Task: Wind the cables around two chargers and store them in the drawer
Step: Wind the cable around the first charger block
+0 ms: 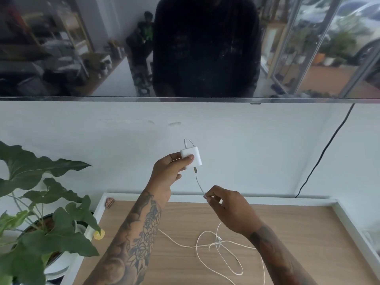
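My left hand (pixel 170 171) holds a white charger block (pixel 192 156) up in front of the wall, thumb on its face. A white cable (pixel 199 184) runs down from the plug at the block's lower end. My right hand (pixel 224 206) pinches that cable a short way below the block. More white cable (pixel 218 245) lies in loose tangled loops on the wooden top (pixel 298 233), under my right forearm. A short loop of cable arches over the block's top. I see only one charger. No drawer is in view.
A leafy potted plant (pixel 47 219) stands at the left beside the white-rimmed wooden top. A large dark screen (pixel 82 58) hangs above on the wall. A black cord (pixel 320 157) drops down the wall at the right. A small yellow object (pixel 99 234) sits near the plant.
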